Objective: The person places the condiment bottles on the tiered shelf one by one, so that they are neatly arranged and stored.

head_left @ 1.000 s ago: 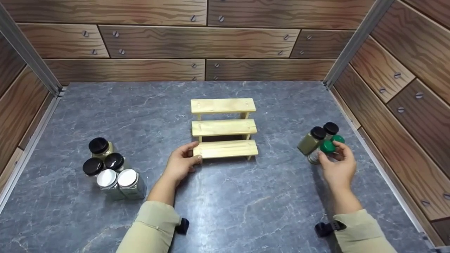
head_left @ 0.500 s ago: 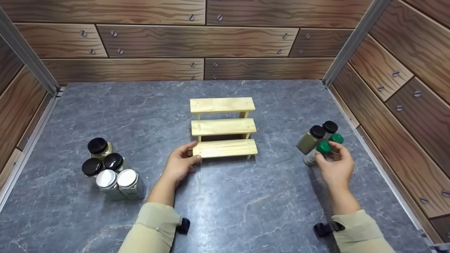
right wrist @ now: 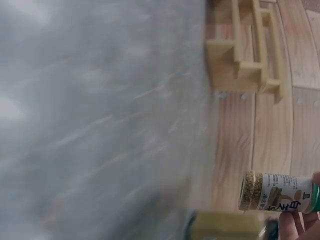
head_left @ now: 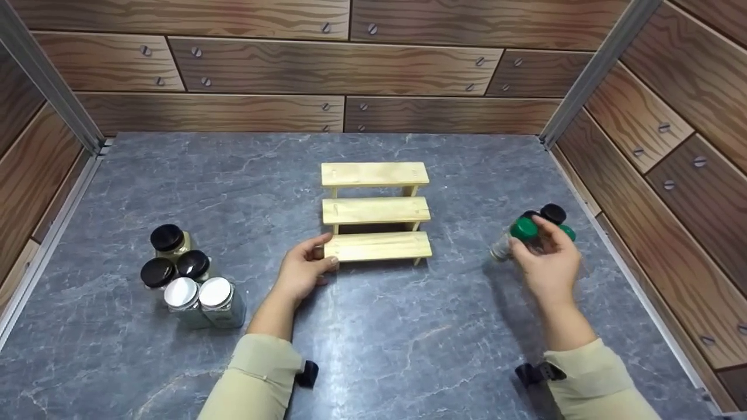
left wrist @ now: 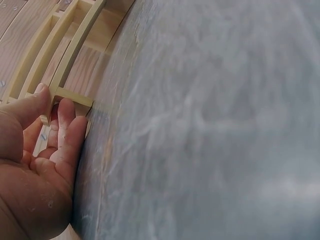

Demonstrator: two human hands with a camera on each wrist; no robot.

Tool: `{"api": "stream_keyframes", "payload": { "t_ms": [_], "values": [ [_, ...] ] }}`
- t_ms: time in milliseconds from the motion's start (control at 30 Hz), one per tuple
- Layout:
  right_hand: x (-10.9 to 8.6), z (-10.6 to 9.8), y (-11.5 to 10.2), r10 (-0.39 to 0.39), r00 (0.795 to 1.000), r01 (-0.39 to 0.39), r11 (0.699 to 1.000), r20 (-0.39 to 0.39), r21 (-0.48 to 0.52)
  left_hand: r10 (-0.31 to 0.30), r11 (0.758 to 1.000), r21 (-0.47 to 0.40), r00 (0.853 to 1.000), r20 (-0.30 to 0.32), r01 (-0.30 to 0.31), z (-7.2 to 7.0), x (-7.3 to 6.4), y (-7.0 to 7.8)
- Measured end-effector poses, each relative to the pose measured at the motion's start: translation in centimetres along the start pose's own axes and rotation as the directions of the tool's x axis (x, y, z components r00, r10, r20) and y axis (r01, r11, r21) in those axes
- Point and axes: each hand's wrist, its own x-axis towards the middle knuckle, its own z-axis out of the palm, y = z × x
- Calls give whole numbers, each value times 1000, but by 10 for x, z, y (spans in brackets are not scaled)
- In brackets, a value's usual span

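Observation:
My left hand [head_left: 300, 271] pinches the left end of the lowest step of a three-tier wooden display rack [head_left: 376, 210]; the thumb lies on top and fingers reach underneath in the left wrist view. My right hand [head_left: 551, 271] holds a green-lidded spice jar [right wrist: 280, 192] by its lid. Pale round grains and a printed label show on that jar, and its base is off the table in the right wrist view. Close behind the right hand stand a black-lidded jar [head_left: 552, 214] and another green-lidded jar [head_left: 568, 233], partly hidden. A jar with yellow-green contents [right wrist: 225, 226] stands beside them.
At the left stands a cluster of black-lidded jars [head_left: 167, 238] and two white-lidded jars [head_left: 216, 293]. The grey marbled table [head_left: 408, 338] is enclosed by wood-patterned walls [head_left: 338, 67] at the back and both sides.
My right hand has moved left and slightly up with the green-lidded spice jar, away from the other jars and now in front of a black-lidded one. The left hand stays on the rack.

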Motion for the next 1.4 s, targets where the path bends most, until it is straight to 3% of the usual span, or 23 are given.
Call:
{"api": "stream_keyframes", "payload": {
  "t_ms": [333, 667, 967, 1400],
  "values": [
    [30, 60, -51, -75, 993, 65, 992, 96, 105, 16, 1000, -22, 1000, 1, -16, -1, 1, -1],
    [49, 124, -94, -142, 962, 101, 979, 234, 177, 28, 999, -40, 1000, -2, -28, -2, 3, -2],
    [55, 174, -114, -86, 934, 21, 982, 346, 187, 39, 998, -46, 999, -11, -39, 1, 3, -3],
    [50, 229, -130, -79, 891, -11, 981, 447, 196, 42, 998, -42, 999, -7, -42, 0, 2, -3]
  ]
}}
